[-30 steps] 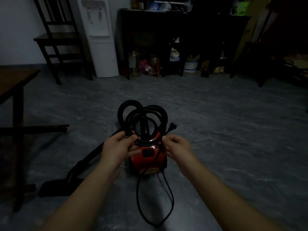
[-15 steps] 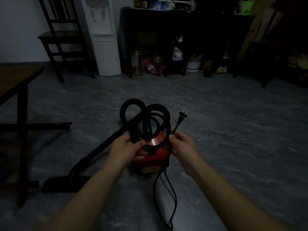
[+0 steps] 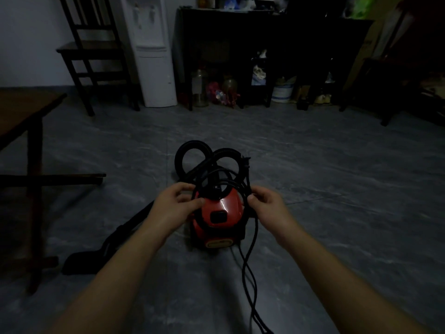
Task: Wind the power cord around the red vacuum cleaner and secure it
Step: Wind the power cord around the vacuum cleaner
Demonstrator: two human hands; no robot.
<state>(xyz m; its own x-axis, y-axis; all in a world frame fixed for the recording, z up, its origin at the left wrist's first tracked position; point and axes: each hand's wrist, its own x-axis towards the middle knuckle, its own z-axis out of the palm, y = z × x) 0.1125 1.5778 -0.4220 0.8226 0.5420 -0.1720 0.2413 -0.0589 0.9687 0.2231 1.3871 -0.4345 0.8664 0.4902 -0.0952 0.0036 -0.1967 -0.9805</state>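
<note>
Cord (image 3: 250, 259), lower centre: our right hand (image 3: 266, 203) pinches it beside the vacuum (image 3: 220, 219); left hand (image 3: 177, 203) clamps loops. We should keep each turn taut.

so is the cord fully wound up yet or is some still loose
Partly wound. The power cord loops over the top of the red vacuum cleaner, but a long slack length trails on the floor below the right hand.

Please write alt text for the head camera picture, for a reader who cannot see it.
In a dim room, a left hand and a right hand hold loops of black power cord against a red vacuum cleaner on the grey floor. Slack cord trails toward the viewer.
</note>
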